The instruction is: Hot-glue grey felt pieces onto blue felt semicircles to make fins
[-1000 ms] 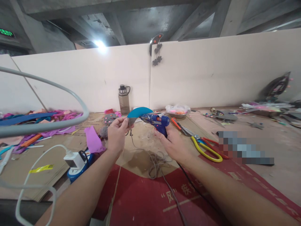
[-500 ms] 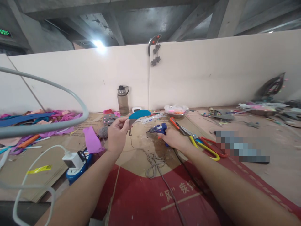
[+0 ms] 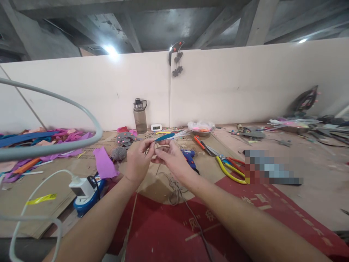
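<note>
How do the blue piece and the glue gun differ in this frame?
Place: the blue piece is held up in the left hand, while the glue gun lies on the cardboard.
Shape: the blue piece looks thin and flat; the glue gun is bulkier.
Colour: the blue piece is teal, the glue gun a deeper blue.
Shared: both are bluish and partly hidden by the hands.

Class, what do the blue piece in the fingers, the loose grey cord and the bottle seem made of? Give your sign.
Blue piece: perhaps felt, foam or card, matt; it is thin and evenly coloured, but which stays unclear.
Grey cord: probably textile yarn, soft and dull; it lies in limp loops.
Bottle: tinted plastic or glass, smooth; its body looks translucent.
</note>
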Demonstrator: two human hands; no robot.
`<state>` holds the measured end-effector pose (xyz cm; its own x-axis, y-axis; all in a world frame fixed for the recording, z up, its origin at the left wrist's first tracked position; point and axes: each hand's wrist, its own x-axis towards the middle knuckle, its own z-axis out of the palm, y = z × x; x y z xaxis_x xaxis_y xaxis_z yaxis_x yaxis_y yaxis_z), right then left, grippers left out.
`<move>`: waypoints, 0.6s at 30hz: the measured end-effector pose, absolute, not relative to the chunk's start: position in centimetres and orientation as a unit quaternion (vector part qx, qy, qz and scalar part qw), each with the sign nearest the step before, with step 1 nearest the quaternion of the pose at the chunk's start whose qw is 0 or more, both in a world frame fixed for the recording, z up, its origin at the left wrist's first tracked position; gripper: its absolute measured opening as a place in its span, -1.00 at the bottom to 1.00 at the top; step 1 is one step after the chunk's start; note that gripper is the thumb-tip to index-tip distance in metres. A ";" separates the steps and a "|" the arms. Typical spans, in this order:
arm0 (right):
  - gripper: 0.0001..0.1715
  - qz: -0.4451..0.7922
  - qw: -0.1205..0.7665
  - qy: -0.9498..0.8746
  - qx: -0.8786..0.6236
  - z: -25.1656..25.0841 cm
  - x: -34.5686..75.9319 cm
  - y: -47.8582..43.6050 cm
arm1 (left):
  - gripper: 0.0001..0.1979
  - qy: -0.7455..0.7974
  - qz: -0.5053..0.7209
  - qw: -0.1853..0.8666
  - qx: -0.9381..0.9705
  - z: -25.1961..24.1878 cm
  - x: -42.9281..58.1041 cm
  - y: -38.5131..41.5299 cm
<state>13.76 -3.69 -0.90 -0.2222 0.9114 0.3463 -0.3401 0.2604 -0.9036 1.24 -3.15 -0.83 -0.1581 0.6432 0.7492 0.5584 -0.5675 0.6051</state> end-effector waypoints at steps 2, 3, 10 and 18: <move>-0.76 0.516 0.579 -0.568 -0.275 -1.2 13.6 -3.6 | -0.82 0.467 0.614 0.070 0.632 -0.7 1.4 -3.2; -0.80 0.490 0.587 -0.577 -0.287 -1.3 13.7 -3.6 | -0.81 0.467 0.621 0.094 0.623 -0.6 1.5 -3.2; -0.83 0.438 0.618 -0.571 -0.316 -1.8 14.4 -2.9 | -0.73 0.400 0.674 0.312 0.537 -1.0 2.1 -2.6; -0.82 0.440 0.611 -0.575 -0.320 -2.3 14.6 -2.3 | -0.77 0.336 0.682 0.439 0.479 -1.1 2.4 -2.4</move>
<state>14.64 -2.35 -2.31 -0.0478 0.9052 0.4223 -0.1697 0.4092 -0.8965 2.44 -2.45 -1.09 -0.1555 0.9211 0.3569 -0.2771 -0.3874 0.8793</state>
